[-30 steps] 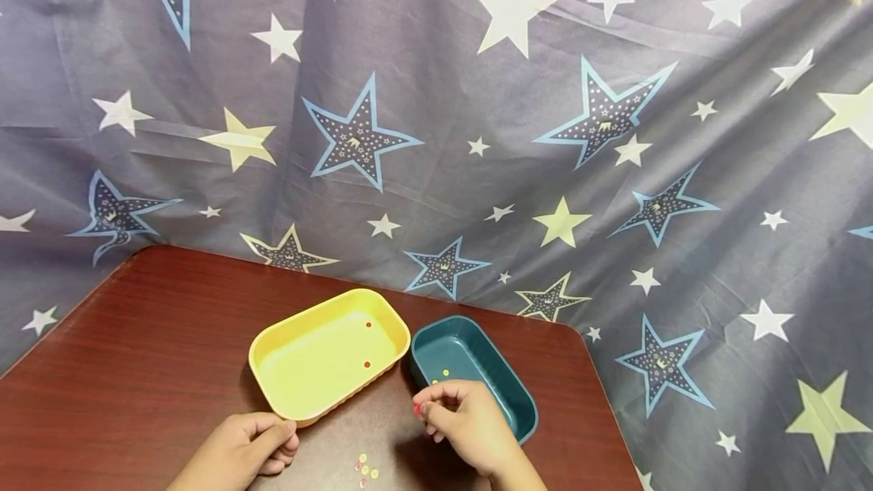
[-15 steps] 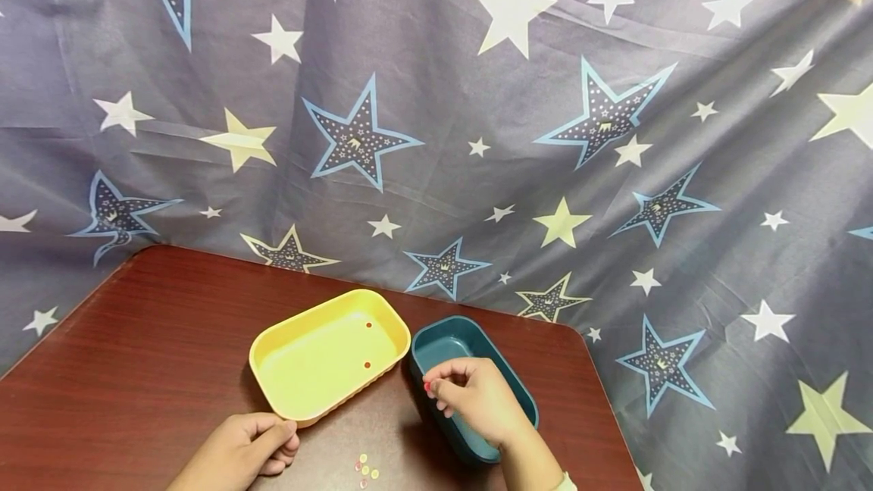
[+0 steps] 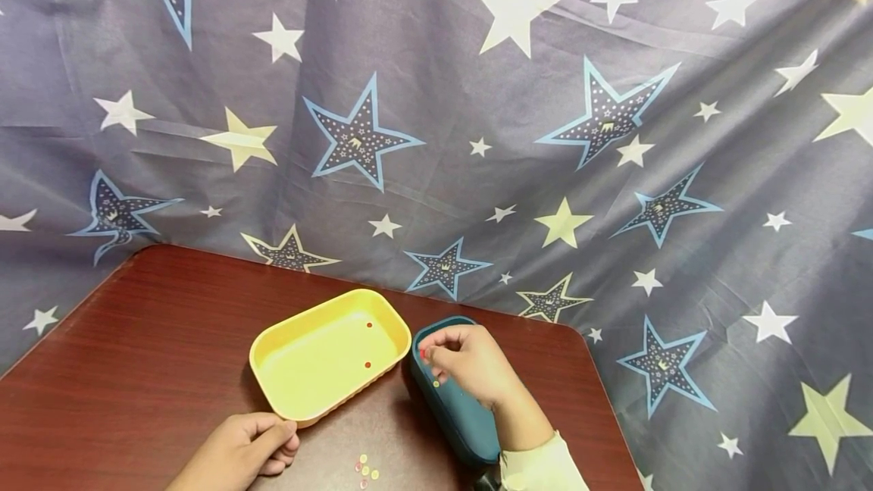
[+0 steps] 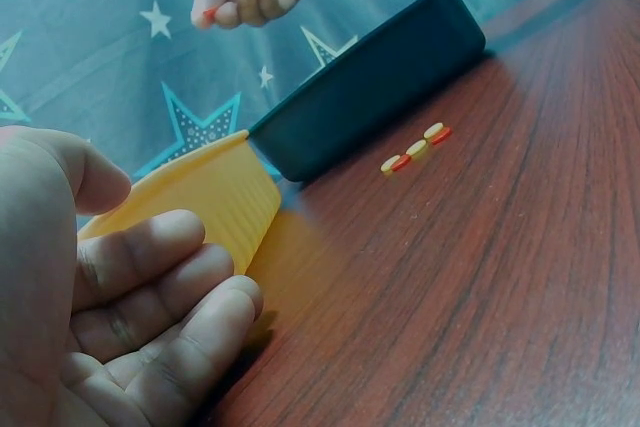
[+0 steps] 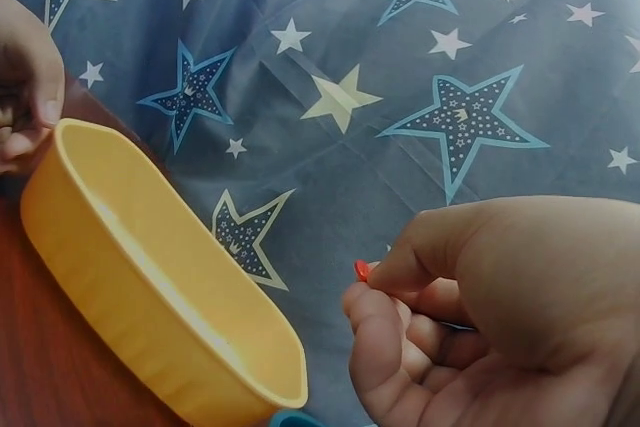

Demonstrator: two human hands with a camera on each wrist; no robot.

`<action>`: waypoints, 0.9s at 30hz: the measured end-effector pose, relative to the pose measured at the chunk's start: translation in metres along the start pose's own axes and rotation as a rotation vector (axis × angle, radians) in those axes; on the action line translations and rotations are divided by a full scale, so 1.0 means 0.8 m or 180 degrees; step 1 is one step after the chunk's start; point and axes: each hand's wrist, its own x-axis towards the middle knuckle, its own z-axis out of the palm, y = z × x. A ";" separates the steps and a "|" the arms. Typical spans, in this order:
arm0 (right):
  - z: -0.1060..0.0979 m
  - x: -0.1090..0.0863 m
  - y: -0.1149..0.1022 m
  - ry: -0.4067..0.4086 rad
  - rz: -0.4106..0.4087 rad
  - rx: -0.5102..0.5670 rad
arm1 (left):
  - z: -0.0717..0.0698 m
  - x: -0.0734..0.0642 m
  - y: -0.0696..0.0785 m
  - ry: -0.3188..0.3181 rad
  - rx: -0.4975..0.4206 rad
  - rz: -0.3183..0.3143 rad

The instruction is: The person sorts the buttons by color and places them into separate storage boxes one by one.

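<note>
My left hand [image 3: 242,445] pinches the near corner of a yellow plastic bin [image 3: 330,392], thumb and finger at its rim. Inside that bin lie two small red discs [image 3: 368,364]. Over the dark teal bin [image 3: 453,419], my right hand [image 3: 470,366] holds a small red disc [image 5: 361,270] between thumb and fingertip. A small yellow disc [image 3: 436,384] shows in the teal bin below those fingers; the hand and forearm hide much of the bin's inside. Several yellow and red discs [image 4: 418,150] lie together on the table in front of the bins.
Both bins stand side by side on a dark red wood-grain table [image 3: 136,370], nearly touching at their rims. A grey cloth with stars [image 3: 436,135] hangs behind the table and along its right side.
My right hand has moved away from me over the teal bin, carrying the red disc. The teal bin's near end looks shifted. My left hand stays on the yellow bin.
</note>
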 end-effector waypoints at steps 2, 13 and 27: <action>0.001 0.007 -0.003 -0.0003 -0.0001 -0.0026 | 0.000 -0.001 0.000 0.0001 0.0001 -0.0010; 0.002 0.048 -0.018 -0.0024 0.0104 -0.0140 | 0.001 -0.002 -0.003 0.0012 -0.0001 0.0012; 0.014 0.091 -0.008 -0.0146 0.0345 -0.0151 | 0.000 -0.001 -0.002 0.0013 0.0036 -0.0009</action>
